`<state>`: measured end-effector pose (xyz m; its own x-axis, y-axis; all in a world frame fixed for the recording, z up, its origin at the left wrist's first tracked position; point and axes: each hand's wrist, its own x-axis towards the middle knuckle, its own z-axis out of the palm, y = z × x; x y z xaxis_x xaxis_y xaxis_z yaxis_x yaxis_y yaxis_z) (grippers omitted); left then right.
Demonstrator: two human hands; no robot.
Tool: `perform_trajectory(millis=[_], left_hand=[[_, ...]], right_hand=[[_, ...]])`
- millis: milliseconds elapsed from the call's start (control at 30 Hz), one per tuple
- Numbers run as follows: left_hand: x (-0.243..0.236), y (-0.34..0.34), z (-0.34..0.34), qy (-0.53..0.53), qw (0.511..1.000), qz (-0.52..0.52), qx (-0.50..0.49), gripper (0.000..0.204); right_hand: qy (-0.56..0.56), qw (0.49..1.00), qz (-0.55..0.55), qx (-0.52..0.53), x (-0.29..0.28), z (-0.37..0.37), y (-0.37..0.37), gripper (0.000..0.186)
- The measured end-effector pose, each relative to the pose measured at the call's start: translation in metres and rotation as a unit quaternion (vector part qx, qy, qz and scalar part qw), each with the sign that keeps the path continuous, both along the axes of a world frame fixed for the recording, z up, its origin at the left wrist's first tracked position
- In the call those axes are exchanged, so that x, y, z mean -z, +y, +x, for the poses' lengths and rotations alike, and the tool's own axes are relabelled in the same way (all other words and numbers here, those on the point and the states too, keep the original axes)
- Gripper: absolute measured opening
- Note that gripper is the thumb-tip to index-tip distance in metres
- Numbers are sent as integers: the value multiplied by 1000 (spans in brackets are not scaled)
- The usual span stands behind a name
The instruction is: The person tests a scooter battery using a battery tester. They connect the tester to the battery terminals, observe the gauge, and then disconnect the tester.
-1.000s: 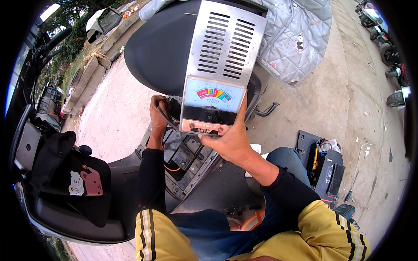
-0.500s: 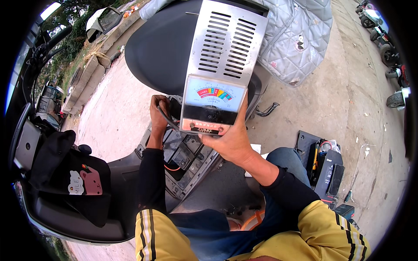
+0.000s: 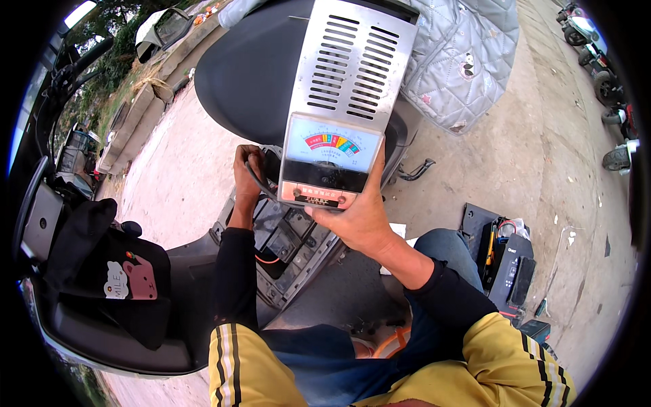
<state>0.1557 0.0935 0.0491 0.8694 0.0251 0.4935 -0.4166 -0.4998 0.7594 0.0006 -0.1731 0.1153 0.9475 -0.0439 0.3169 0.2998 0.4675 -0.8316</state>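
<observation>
A silver battery load tester [image 3: 349,64] with slotted vents and a coloured dial rises over the scooter's black seat [image 3: 247,71]. My right hand [image 3: 359,220] is closed around its lower right corner, the thumb along the bottom edge. Left of the tester, my left hand [image 3: 247,169] is closed on a black cable [image 3: 258,179] that curves down toward the tester's base; the fingertips are partly hidden. Below both hands lies the scooter's open battery compartment [image 3: 285,247], with dark battery blocks and an orange wire. The tester hides part of the seat and compartment.
A grey quilted cover [image 3: 461,64] hangs at the seat's far right. On the ground to the right, a tool case [image 3: 512,271] lies near a screwdriver [image 3: 542,306]. A black cloth bag [image 3: 112,278] rests on the scooter's front at left. Parked scooters [image 3: 603,88] line the far right.
The tester has shifted very slightly left in my right hand's grip. My left hand stays in nearly the same place.
</observation>
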Motion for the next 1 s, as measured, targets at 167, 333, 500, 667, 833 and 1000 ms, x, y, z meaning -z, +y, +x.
perform_trajectory(millis=[167,333,500,667,833,1000], left_hand=[[9,11,13,35,999,-6,32,17],[-45,-16,3,22,997,-67,-25,18],[-95,-20,-60,-28,996,-23,-80,34],[-94,-39,-181,67,991,-99,-64,45],[-68,-71,-275,439,891,-100,54,60],[-55,-16,-274,452,851,84,253,64]], right_hand=[[-29,998,-6,-50,-11,-3,-5,144],[-57,993,85,-61,-5,0,-9,128],[-46,997,66,-3,-8,1,-9,110],[-59,995,67,38,-15,2,-13,105],[-61,993,24,101,-6,8,-14,101],[-62,992,25,104,-4,3,-10,100]])
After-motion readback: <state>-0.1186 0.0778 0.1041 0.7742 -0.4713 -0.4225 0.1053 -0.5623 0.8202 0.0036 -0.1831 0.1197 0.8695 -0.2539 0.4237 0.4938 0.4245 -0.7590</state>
